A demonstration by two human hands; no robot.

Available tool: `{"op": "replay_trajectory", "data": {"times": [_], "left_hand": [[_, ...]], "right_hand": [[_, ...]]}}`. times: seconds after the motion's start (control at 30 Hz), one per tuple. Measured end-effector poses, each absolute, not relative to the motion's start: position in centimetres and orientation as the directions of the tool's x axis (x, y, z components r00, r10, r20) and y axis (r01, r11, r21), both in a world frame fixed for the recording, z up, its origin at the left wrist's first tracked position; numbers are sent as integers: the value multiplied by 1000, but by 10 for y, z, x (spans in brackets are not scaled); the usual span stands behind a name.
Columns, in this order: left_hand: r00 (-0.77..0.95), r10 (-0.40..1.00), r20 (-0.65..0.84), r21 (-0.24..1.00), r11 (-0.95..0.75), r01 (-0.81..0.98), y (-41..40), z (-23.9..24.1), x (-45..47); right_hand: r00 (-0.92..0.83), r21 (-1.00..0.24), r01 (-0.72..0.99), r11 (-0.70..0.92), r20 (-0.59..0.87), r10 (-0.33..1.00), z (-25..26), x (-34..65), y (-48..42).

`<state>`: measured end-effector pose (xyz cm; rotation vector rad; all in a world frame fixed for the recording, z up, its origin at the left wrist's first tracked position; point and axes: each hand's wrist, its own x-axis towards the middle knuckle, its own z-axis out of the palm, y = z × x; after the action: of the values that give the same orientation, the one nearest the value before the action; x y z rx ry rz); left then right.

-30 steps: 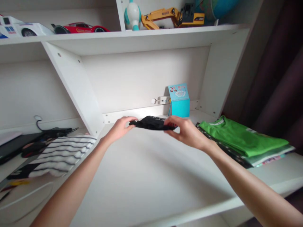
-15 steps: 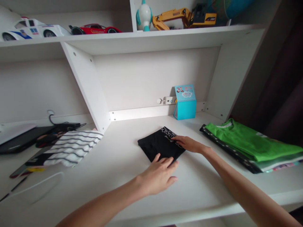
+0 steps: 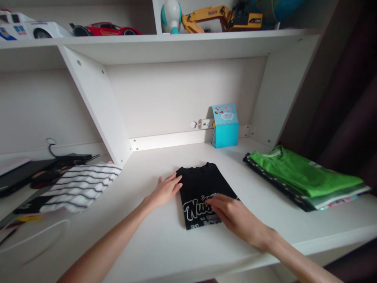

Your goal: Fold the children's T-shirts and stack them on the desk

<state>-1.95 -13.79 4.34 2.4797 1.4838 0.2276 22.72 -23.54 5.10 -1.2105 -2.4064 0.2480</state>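
A folded black T-shirt (image 3: 200,182) lies on the white desk, its neckline at the far end and white lettering across the near part. My left hand (image 3: 166,190) rests at the shirt's left edge with its fingers stretched out and its fingertips touching the cloth. Over the lettering on the right side lies my right hand (image 3: 232,214), its fingers slightly bent against the fabric and not gripping it; part of the print is hidden beneath it.
On the right sits a stack of folded clothes with a green shirt (image 3: 306,171) on top. A blue desk calendar (image 3: 225,131) stands at the back. Striped cloth (image 3: 85,184) and a white cable (image 3: 38,239) lie left. Toys, including a yellow excavator (image 3: 220,15), occupy the shelf above.
The black T-shirt has been turned, so its lettering now faces me and its neckline points away. My left hand moved up and left to its edge; my right hand came nearer.
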Motion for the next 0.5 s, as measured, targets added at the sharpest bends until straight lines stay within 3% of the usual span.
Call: {"op": "replay_trajectory", "data": {"times": [0.1,0.27,0.5], "left_hand": [[481,877,-16,291,-456,841,-140,40,-9],[492,869,-51,274,-461,844,-132,35,5],[388,911,139,258,-411,874,-133,39,14]], "right_hand": [[-398,-307,823,478,290,870,41,241,-203],[-334,-233,913,334,39,942,18,258,-169],[-157,-144,978,152,-28,987,25,281,-162]]}}
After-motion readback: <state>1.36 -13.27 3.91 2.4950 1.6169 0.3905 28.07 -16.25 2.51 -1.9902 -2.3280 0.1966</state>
